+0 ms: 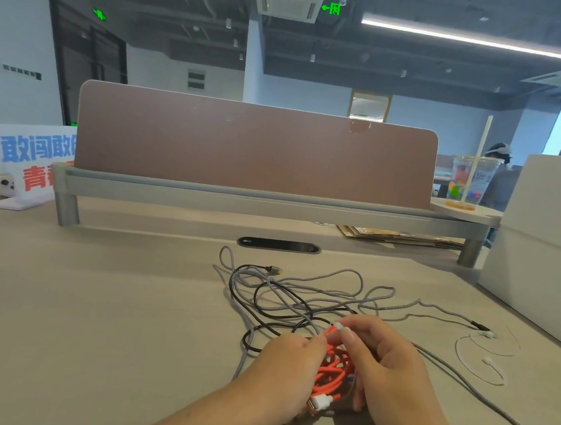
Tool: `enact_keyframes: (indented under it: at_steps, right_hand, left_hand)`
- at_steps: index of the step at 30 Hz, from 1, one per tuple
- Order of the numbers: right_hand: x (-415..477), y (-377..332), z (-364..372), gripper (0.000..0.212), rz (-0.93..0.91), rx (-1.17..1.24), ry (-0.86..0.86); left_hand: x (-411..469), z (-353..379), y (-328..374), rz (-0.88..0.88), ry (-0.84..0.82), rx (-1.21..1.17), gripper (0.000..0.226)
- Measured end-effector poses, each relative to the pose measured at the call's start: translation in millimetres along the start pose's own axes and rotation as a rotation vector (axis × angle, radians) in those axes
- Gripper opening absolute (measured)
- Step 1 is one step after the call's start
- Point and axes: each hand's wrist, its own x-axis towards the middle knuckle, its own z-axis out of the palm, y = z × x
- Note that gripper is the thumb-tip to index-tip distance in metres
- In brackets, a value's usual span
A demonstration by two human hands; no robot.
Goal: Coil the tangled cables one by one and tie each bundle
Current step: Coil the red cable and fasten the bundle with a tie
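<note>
Left hand (283, 367) and right hand (384, 366) met low over the near part of the worktop (103, 300), both curled round a coral-orange cable (332, 370) wound into a small coil, with its white plug (321, 401) at the near end. Beyond them a grey braided cable (241, 361) and a thin black cable (273, 270) lay looped through each other. Farther right, on a raised shelf (240, 203), a clear cup (471, 181) held coloured pieces and a straw.

Bright, soft, edges wide-angle warped
</note>
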Motion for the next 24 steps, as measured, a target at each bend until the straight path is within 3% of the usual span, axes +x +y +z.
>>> enact_keyframes:
  at_steps: [13, 18, 24]
  right_hand:
    - [-1, 5, 1, 0.016, -0.069, -0.005, 0.028]
    - [-3, 4, 1, 0.015, -0.134, 0.126, 0.125]
    - [1, 14, 0, 0.019, -0.123, 0.007, 0.112]
  left_hand:
    - [3, 0, 0, -0.013, 0.033, 0.33, 0.049]
    - [4, 2, -6, 0.024, 0.065, 0.278, 0.035]
    - [5, 6, -6, 0.032, 0.013, 0.204, 0.039]
